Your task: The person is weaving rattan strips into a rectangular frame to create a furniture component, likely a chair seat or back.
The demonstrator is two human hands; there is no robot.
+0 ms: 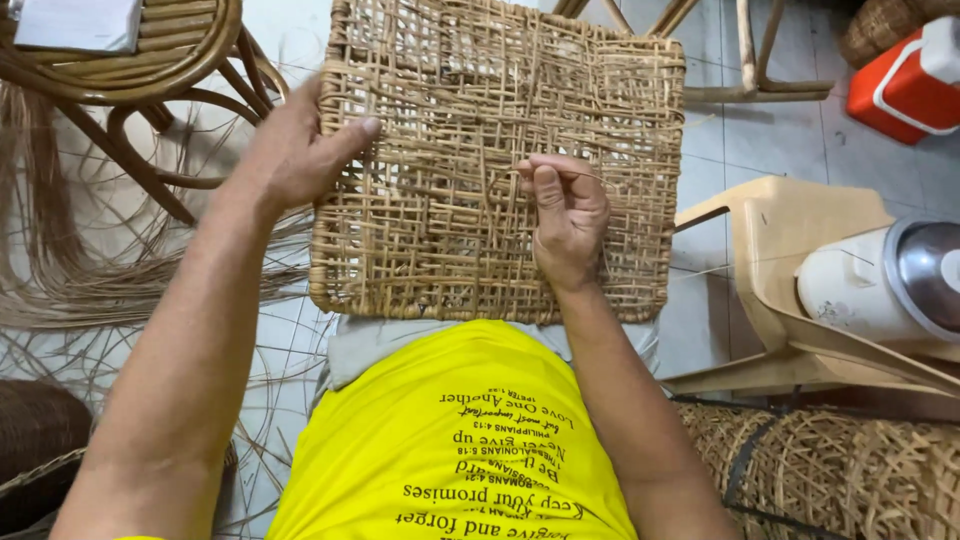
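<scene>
1. One view only, head camera looking down: woven rattan panel (480, 160) lies flat across the person's lap, above the yellow shirt (455, 440), long sides running left-right.
2. Right hand (568, 215) sits on the panel's centre-right, nearer the working spot; grip closed, thumb and fingers pinching a thin rattan strand (590, 178) that leads off right from the fingertips.
3. Left hand (295, 150) at the panel's left edge, fingers spread flat over the weave, thumb on top, bracing it, not pinching anything.
4. Around: loose rattan strips (60, 260) on the floor left, rattan chair (150, 70) top left, woven basket (830, 470) bottom right, red cooler (905, 85) top right.
</scene>
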